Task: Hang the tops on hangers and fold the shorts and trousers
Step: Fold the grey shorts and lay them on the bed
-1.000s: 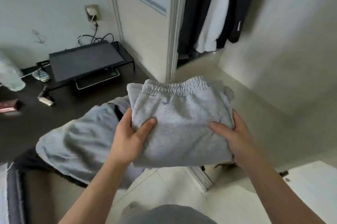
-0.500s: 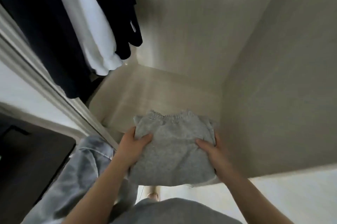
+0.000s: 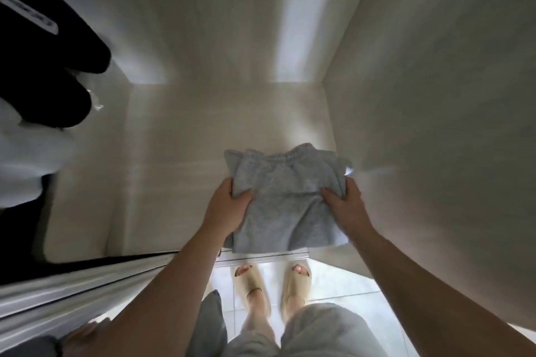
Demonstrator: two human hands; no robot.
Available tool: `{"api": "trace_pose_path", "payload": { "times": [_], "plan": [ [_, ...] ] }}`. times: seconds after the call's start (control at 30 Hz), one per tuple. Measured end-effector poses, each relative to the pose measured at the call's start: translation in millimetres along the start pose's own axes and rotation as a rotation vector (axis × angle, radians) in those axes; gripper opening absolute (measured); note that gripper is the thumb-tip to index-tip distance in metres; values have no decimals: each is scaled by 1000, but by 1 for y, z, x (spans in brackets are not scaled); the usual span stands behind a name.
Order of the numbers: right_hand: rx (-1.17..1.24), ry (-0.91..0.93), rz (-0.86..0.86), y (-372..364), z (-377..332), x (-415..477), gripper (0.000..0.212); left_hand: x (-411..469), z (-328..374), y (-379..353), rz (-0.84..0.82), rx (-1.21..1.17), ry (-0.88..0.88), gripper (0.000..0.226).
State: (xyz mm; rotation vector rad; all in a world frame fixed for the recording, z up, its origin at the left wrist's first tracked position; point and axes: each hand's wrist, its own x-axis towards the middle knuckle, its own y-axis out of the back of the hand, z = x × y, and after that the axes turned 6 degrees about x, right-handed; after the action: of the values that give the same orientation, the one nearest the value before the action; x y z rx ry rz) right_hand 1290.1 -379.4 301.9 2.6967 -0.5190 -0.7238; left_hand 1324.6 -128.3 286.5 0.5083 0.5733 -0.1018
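A folded pair of grey sweat shorts (image 3: 285, 197) is held low over the pale wardrobe floor (image 3: 188, 176), its elastic waistband pointing away from me. My left hand (image 3: 229, 205) grips the left edge, thumb on top. My right hand (image 3: 345, 201) grips the right edge, also with its thumb on top. Whether the shorts touch the floor panel I cannot tell. Dark tops (image 3: 37, 60) and a white top (image 3: 26, 159) hang at the left edge.
The wardrobe's right wall (image 3: 435, 124) stands close beside the shorts, and the back wall (image 3: 217, 22) lies beyond. A sliding-door rail (image 3: 261, 258) runs under my forearms. My feet in beige slides (image 3: 272, 278) stand on white tiles. Grey cloth (image 3: 208, 324) drapes by my left arm.
I have turned from the desk side into the wardrobe and leaned down. Both hands carried the folded shorts forward and lower, toward the right side of the wardrobe floor.
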Motion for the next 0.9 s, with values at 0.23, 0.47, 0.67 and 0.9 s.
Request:
{"api": "trace_pose_path", "payload": {
  "times": [0.23,0.47,0.67,0.9],
  "plan": [
    [-801,74,-182,-11,55,15,81,22,-38,-42,58,570,-101,67],
    [-1101,313,-393,-25,108,-6,98,0,-76,-81,-40,987,-550,84],
    [-1049,380,-336,-40,123,3,87,12,-94,-86,2,988,-605,75],
    [-927,366,-297,-42,117,37,77,50,-75,-86,37,987,-641,66]
  ]
}}
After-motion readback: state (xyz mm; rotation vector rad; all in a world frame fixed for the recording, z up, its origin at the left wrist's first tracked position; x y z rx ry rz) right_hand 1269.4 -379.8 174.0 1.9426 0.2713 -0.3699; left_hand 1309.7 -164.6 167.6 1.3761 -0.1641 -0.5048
